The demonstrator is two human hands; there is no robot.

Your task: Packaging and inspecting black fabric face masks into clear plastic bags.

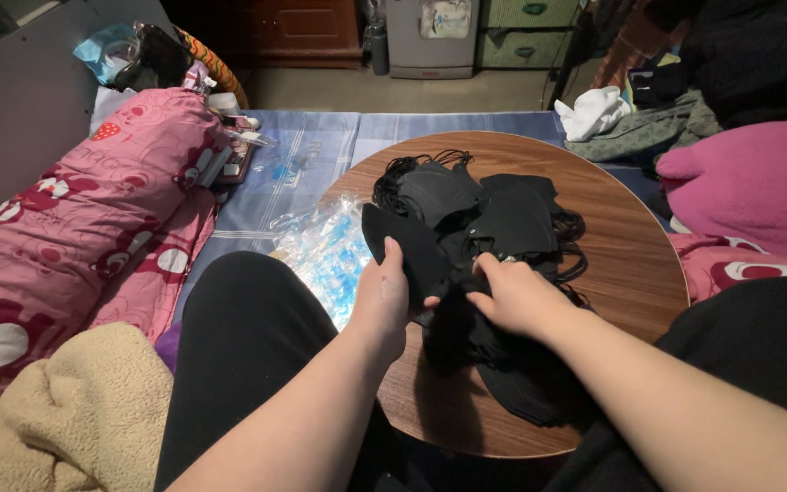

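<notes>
Now, far left there's a pink bolster (75, 219) lying along the bed with a cream blanket (56, 419) bunched below it, both pushed aside, likely to leave room for the legs; next comes a crinkled clear bag (325, 255) with blue print, lying on the blue sheet (311, 150) just beside the tray's left edge, probably kept within easy reach; then the left hand (383, 301), fingers closed round a single black mask (412, 251), gripping its lower end so the mask stands up and away from the heap, apparently to keep that one separate; the round wooden tray (630, 246) sits across the lap as a flat work surface, so the pile stays level between the knees; in the middle of it lies the heap of masks (485, 214), matte black, folded flat and curved, thin ear loops tangled and curling out at the edges, some stacked neatly near the lap, others loose at the far side; the right hand (516, 296) rests on the heap, fingers curled down and pinching dark fabric close to the left hand; far right, a magenta pillow (749, 182) lies past the tray.
</notes>
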